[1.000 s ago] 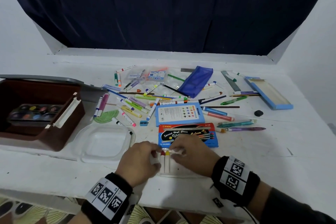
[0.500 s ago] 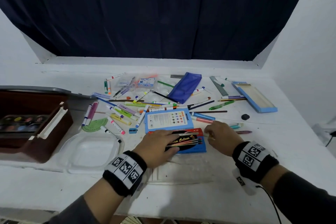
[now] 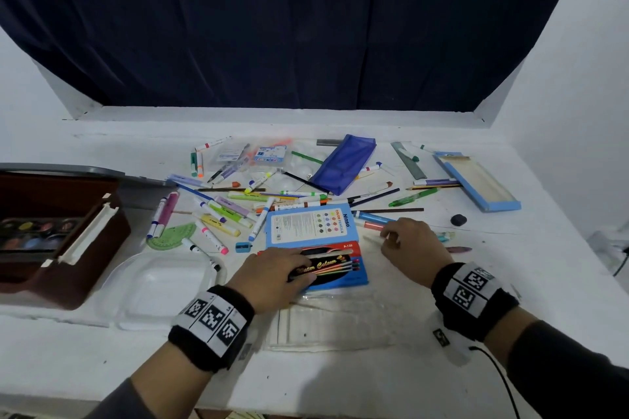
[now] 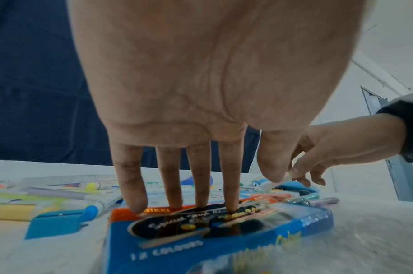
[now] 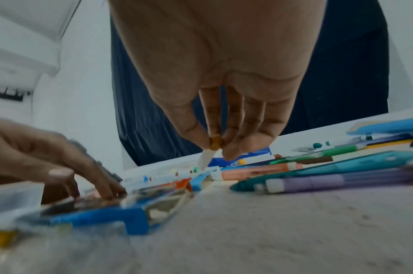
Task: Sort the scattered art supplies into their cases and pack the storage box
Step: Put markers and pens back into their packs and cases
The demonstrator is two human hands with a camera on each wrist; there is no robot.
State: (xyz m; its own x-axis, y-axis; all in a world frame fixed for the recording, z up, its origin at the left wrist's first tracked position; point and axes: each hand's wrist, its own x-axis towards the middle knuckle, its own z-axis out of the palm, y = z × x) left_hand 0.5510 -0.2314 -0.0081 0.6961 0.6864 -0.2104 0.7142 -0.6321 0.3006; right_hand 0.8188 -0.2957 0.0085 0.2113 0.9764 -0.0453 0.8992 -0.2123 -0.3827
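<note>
A blue and red water colour box [image 3: 343, 269] lies flat near the table's front. My left hand [image 3: 279, 269] rests on it, and the left wrist view shows straight fingers [image 4: 198, 185] pressing the box [image 4: 200, 241]. Just right of the box, my right hand [image 3: 391, 238] pinches a small white paint tube with a brown cap [image 5: 211, 148] between thumb and fingers, a little above the table. A clear plastic insert tray [image 3: 326, 323] lies in front of the box. The brown storage box [image 3: 85, 248] stands open at the left with a paint palette [image 3: 30, 235] inside.
Scattered markers [image 3: 221, 214] and pencils cover the middle of the table behind a blue colour pencil box [image 3: 309, 224]. A blue pouch [image 3: 343, 163], an open light blue case [image 3: 476, 180], a black eraser [image 3: 457, 219], a green protractor [image 3: 173, 235] and a clear lid [image 3: 160, 286] lie around.
Both hands have left the clear tray at the front edge. The left hand moved forward onto the water colour box; the right hand moved to the right of it and holds a small tube.
</note>
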